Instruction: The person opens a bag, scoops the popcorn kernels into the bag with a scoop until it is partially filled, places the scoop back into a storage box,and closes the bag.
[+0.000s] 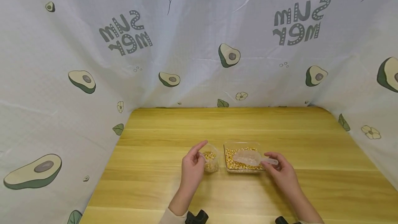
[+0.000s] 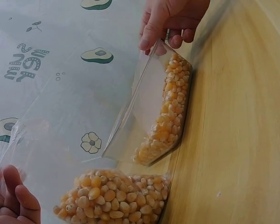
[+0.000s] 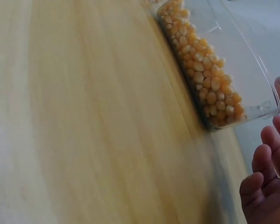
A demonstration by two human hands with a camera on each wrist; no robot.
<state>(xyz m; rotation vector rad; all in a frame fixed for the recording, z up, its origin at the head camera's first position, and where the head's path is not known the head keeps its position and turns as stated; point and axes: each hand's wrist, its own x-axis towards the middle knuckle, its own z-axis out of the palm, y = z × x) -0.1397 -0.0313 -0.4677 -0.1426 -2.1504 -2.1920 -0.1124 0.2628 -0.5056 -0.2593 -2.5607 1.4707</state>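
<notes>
A clear plastic bag (image 1: 214, 166) with corn kernels in its lower part stands on the table; in the left wrist view its kernels (image 2: 112, 198) bulge at the bottom. My left hand (image 1: 192, 166) holds the bag's upper edge between thumb and fingers. Right beside the bag is a clear rectangular container (image 1: 228, 143) partly filled with corn kernels (image 1: 230, 161). A translucent scoop (image 1: 247, 157) lies over those kernels, its handle (image 1: 271, 161) reaching past the container's right side. My right hand (image 1: 283, 173) pinches that handle between thumb and fingers.
The wooden table (image 1: 161, 175) reaches back to a pale curtain (image 1: 192, 37) printed with avocados, which also hangs along both sides. A tiny pale speck (image 2: 218, 194) lies on the tabletop near the bag.
</notes>
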